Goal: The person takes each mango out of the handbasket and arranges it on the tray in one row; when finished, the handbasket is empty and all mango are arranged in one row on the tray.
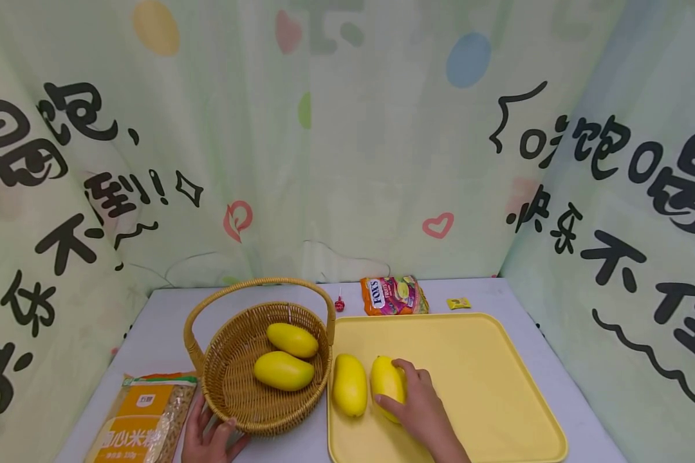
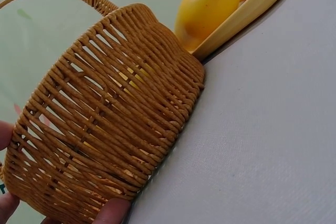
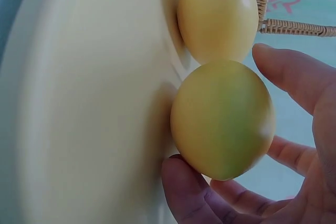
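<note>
A wicker basket [image 1: 237,392] with an arched handle stands left of centre and holds two yellow mangoes [image 1: 284,371]. My left hand [image 1: 211,437] touches the outside of its near left wall; in the left wrist view, fingertips [image 2: 6,135] show at the basket's side. Two more mangoes lie side by side on a yellow tray [image 1: 475,379]. My right hand [image 1: 419,408] reaches around the right-hand mango [image 1: 387,382]. In the right wrist view its thumb stands off that mango's surface, while a finger meets the lower side. The other mango [image 1: 350,386] lies between it and the basket.
A bag of rice snack [image 1: 133,424] lies left of the basket. Behind the tray are a colourful Fox's candy bag [image 1: 395,296], a small yellow wrapped sweet [image 1: 459,303] and a red lollipop [image 1: 339,303]. A printed curtain [image 1: 353,161] surrounds the white table.
</note>
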Action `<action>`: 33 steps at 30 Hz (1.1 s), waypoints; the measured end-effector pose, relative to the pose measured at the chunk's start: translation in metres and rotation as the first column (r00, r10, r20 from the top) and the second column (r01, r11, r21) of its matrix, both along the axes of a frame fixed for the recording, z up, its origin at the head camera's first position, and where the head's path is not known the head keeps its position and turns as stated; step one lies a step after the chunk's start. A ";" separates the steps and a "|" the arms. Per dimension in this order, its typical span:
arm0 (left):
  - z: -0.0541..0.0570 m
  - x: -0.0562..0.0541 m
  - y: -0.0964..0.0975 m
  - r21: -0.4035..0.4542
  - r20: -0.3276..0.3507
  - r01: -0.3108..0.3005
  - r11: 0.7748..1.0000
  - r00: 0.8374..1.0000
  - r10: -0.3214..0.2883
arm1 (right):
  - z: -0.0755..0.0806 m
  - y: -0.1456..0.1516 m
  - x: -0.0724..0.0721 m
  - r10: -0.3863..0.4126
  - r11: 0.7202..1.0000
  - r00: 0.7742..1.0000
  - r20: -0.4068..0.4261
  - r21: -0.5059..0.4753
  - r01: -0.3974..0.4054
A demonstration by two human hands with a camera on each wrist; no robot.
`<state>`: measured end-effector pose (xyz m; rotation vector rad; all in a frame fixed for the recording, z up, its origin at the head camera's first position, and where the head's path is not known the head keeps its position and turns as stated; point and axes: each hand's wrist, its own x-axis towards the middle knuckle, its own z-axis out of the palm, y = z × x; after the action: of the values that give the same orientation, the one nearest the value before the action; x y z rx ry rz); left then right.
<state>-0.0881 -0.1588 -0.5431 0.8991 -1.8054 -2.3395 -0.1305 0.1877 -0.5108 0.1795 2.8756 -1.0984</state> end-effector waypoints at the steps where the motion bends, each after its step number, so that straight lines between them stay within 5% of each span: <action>1: 0.000 0.000 0.000 0.001 0.000 -0.001 1.000 1.000 0.001 | 0.001 0.000 0.000 0.000 1.000 1.000 0.000 0.000 0.000; 21: -0.008 -0.004 0.002 -0.007 0.025 -0.026 1.000 0.999 0.026 | 0.008 0.018 0.011 -0.025 1.000 0.998 0.066 -0.016 0.026; 33: -0.005 -0.003 0.002 -0.017 0.009 -0.029 0.999 1.000 0.029 | 0.035 0.025 0.029 0.012 0.998 0.999 -0.053 -0.065 -0.016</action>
<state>-0.0913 -0.1567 -0.5483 0.9288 -1.7992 -2.3036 -0.1019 0.2128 -0.4756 0.1290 2.8763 -1.2111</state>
